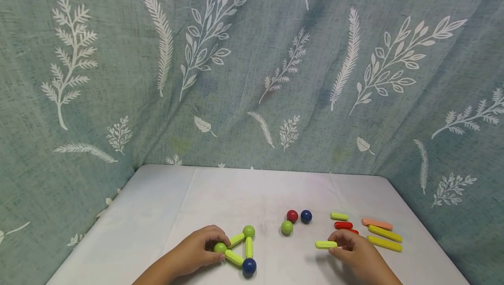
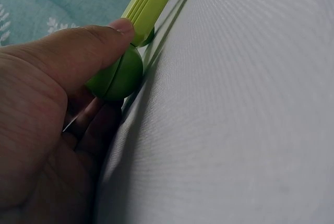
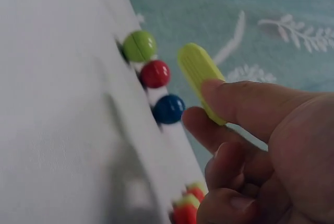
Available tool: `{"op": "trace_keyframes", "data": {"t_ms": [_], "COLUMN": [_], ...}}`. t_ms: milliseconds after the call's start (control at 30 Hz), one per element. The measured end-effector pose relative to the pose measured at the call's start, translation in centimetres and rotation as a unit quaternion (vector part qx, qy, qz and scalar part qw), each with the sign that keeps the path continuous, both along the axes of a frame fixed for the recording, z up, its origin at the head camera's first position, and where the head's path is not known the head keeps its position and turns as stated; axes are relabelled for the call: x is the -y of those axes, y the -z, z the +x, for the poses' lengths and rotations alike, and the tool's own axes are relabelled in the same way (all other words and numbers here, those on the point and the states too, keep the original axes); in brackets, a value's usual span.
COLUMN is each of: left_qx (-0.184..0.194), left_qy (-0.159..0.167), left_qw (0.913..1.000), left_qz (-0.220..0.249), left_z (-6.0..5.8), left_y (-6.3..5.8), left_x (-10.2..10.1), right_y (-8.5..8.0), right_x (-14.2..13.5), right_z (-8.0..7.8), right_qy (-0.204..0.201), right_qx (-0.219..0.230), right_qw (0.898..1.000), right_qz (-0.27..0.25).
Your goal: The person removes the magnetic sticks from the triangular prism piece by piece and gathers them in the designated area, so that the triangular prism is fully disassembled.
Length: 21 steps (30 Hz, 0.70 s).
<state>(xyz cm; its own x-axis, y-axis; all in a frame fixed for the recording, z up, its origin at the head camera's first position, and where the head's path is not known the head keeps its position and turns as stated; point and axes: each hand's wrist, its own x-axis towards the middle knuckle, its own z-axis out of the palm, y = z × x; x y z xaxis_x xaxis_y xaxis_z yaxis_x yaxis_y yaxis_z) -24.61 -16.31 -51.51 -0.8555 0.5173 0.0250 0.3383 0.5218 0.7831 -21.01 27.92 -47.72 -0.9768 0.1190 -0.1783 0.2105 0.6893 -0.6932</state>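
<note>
A flat triangle of three short yellow-green rods [image 1: 249, 248] and three balls lies on the left half of the table. Two of its corners are green balls, one at the left [image 1: 220, 248] and one at the back [image 1: 248, 231]; a dark blue ball [image 1: 249, 266] forms the front corner. My left hand [image 1: 197, 250] grips the left green ball, its thumb also against the rod joined there in the left wrist view. Between thumb and index finger, my right hand [image 1: 354, 252] pinches a loose short yellow-green rod [image 3: 201, 78], held above the table.
Loose red [image 1: 292, 216], dark blue [image 1: 306, 216] and green [image 1: 287, 227] balls sit together mid-table. Beyond the right hand lie a short yellow-green rod [image 1: 339, 216], red rods [image 1: 343, 224] partly hidden, an orange rod [image 1: 377, 224] and two long yellow rods [image 1: 384, 243]. Patterned cloth [image 1: 236, 101] hangs behind.
</note>
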Motion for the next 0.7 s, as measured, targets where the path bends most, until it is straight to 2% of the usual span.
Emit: {"op": "trace_keyframes", "data": {"t_ms": [300,500,700], "left_qx": [-0.005,-0.01,-0.007], "left_qy": [-0.002,0.001,-0.004], "left_qw": [0.9999,0.9999,0.9999], "left_qz": [-0.009,-0.007,-0.015], "left_z": [0.0,0.1,0.0], "left_y": [0.0,-0.1,0.0], "left_x": [0.0,0.0,0.1], "right_y": [0.2,0.8,1.2], "right_x": [-2.8,-5.0,-6.9], "right_z": [0.6,1.1,1.4], "right_qy": [0.016,0.0,-0.014], "right_qx": [0.03,0.025,0.046], "right_qw": [0.999,0.999,0.997], "right_qz": [0.02,0.031,0.054]}}
